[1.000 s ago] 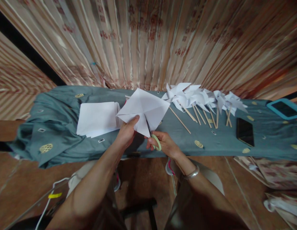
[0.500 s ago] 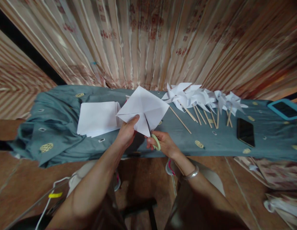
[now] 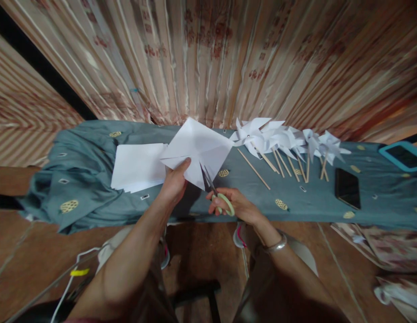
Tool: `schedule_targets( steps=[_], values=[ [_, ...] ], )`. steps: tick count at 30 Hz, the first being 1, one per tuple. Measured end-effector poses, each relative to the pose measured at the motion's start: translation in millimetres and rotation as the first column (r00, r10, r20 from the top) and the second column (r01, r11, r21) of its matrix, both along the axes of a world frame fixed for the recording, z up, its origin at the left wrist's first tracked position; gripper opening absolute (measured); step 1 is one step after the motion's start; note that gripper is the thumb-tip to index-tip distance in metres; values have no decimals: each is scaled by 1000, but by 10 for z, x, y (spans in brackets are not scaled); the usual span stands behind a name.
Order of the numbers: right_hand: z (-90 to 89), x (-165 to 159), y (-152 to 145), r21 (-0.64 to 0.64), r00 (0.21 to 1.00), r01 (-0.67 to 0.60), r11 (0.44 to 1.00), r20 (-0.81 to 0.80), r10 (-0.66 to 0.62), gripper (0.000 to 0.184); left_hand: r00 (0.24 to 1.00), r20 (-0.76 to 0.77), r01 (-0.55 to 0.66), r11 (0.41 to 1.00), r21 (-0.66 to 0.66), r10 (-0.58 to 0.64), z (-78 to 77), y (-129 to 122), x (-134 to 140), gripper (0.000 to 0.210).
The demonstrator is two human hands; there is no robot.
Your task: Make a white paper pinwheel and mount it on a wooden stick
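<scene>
A stack of white sheets (image 3: 138, 166) lies on the teal cloth (image 3: 94, 197) to my left; finished paper pinwheels (image 3: 282, 139) on wooden sticks and a dark phone (image 3: 347, 188) lie to my right. My left hand (image 3: 173, 186) pinches a creased white paper square (image 3: 198, 150), held up over the table's near edge, one corner pointing away from me. My right hand (image 3: 235, 206) grips green-handled scissors (image 3: 217, 190); their blades angle up-left, tips at the square's lower edge.

— The cloth (image 3: 94, 197), middle of frame?
— Grey-teal, dotted with pale yellow ovals.
— The paper square (image 3: 198, 146) and pinwheels (image 3: 282, 137)?
— White.
— Scissors (image 3: 219, 197)?
— Light green handles.
— Curtain (image 3: 208, 58), top?
— Beige stripes, reddish motifs.
</scene>
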State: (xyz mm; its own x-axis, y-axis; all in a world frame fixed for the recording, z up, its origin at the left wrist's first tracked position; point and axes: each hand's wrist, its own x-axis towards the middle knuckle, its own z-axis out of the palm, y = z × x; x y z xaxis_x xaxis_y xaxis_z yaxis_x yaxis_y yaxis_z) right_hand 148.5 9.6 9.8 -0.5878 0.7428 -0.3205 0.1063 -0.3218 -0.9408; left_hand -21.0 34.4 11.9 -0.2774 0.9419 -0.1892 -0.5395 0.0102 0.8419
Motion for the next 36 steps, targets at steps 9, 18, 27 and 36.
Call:
schedule_targets(
  steps=[9,18,27,36],
  values=[
    [198,640,138,136,969,246,960,-21,-245,58,999,-21,-28,999,-31,27,7,-11,-189,44],
    [93,573,410,357,851,498,791,-25,-524,43,910,-275,252,941,-223,-309,-301,-208,-45,27],
    [98,491,470,144,828,560,816,-99,-552,32,917,-47,387,910,-147,-397,-95,-193,-74,52],
    [-66,128,496,-143,510,817,558,-270,-816,28,878,181,433,897,89,-442,133,-285,63,58]
  ],
)
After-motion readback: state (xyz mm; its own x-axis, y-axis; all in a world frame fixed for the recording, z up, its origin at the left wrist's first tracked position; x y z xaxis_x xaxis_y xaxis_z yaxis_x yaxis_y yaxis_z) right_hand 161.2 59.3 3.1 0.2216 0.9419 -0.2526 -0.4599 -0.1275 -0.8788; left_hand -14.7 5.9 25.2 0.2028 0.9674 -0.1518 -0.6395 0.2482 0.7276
